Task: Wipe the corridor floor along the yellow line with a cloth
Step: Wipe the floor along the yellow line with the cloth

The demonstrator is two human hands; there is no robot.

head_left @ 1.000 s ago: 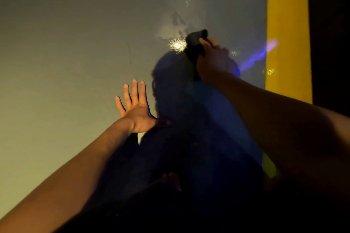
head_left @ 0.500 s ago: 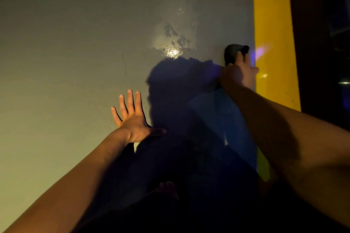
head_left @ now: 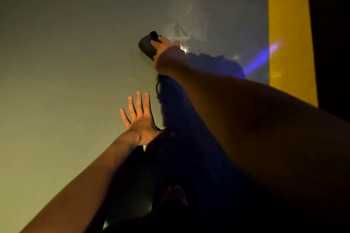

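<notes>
Dark cloth (head_left: pixel 147 45) lies on the grey floor (head_left: pixel 66 53) in the upper middle of the frame, well apart from the yellow line (head_left: pixel 287 24) at the upper right. The right hand (head_left: pixel 166 51) presses it down, fingers (head_left: pixel 160 39) curled over its edge. The left hand (head_left: pixel 141 119) rests flat in the middle of the frame, fingers spread, as a support. To wipe well, the person should probably keep even pressure and overlap each pass toward the line. A wet shine (head_left: pixel 184 48) beside the cloth suggests a slippery floor. The corridor is dim, with a blue light streak (head_left: pixel 259 60) near the line.
</notes>
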